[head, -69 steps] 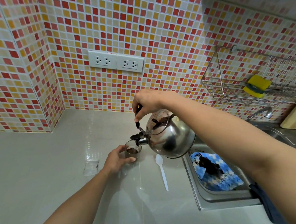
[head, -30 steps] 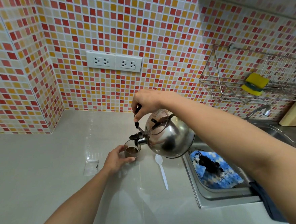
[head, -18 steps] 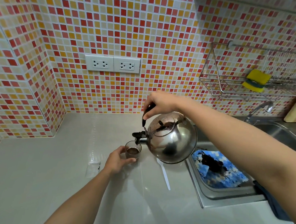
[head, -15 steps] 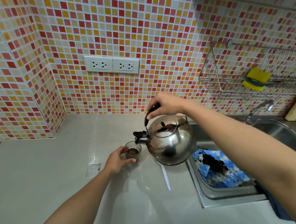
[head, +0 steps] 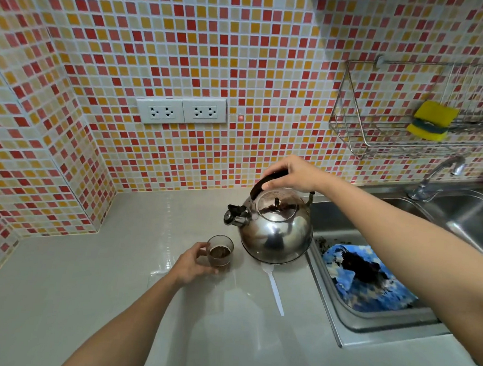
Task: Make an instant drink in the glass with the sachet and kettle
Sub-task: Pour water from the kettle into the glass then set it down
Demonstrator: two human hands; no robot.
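A small clear glass [head: 220,251] with brown liquid stands on the grey counter [head: 84,286]. My left hand [head: 193,263] wraps around its left side. The steel kettle [head: 274,231] sits nearly level just right of the glass, its black spout pointing left, apart from the glass rim. My right hand [head: 294,173] grips the kettle's black top handle. I cannot tell whether the kettle's base touches the counter. The clear empty sachet [head: 158,274] lies on the counter, mostly hidden behind my left wrist.
A white plastic spoon [head: 274,289] lies right of the glass, its bowl under the kettle. A steel sink [head: 339,327] with a blue cloth [head: 368,277] is at the right. A tap [head: 438,176], a wire rack [head: 350,127] with a sponge [head: 432,120], and wall sockets [head: 181,110] are behind.
The kettle was tipped with its spout over the glass; it has since swung back level and moved right and back. My left hand kept hold of the glass.
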